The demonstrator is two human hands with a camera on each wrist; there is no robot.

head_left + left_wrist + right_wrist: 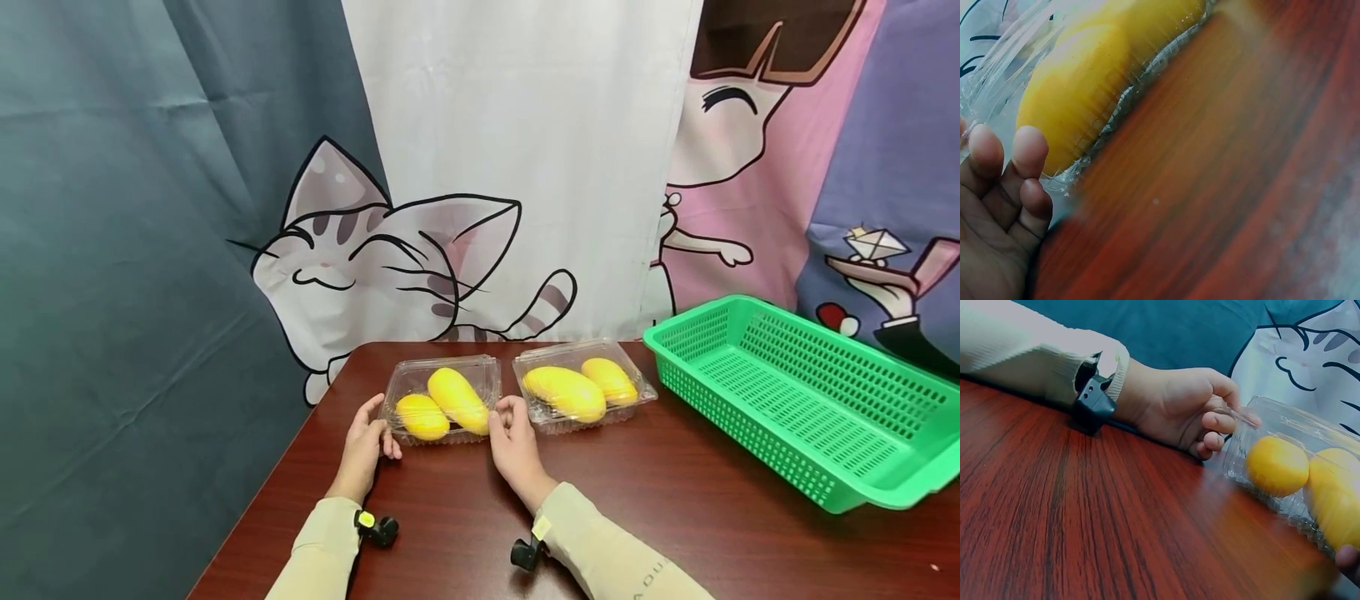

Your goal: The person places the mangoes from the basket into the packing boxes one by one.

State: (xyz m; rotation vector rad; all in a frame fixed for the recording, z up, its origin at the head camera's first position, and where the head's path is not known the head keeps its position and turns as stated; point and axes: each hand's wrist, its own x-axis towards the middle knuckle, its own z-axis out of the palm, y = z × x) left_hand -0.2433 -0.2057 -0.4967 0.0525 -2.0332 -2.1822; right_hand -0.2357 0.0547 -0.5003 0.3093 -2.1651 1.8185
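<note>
A clear plastic clamshell box with two yellow mangoes in it sits between both hands. My left hand pinches its left rim between thumb and forefinger, the other fingers loosely bent below, as the right wrist view shows. At the opposite side, my right hand grips the near right corner with thumb and bent fingers. Only a fingertip of that hand shows in the right wrist view. In the left wrist view, the left fingers stand right at the box's edge beside a mango.
A second clear clamshell box with two yellow mangoes stands just right of the first. Farther right is a green slotted plastic basket on the reddish-brown wooden table. A printed curtain hangs behind.
</note>
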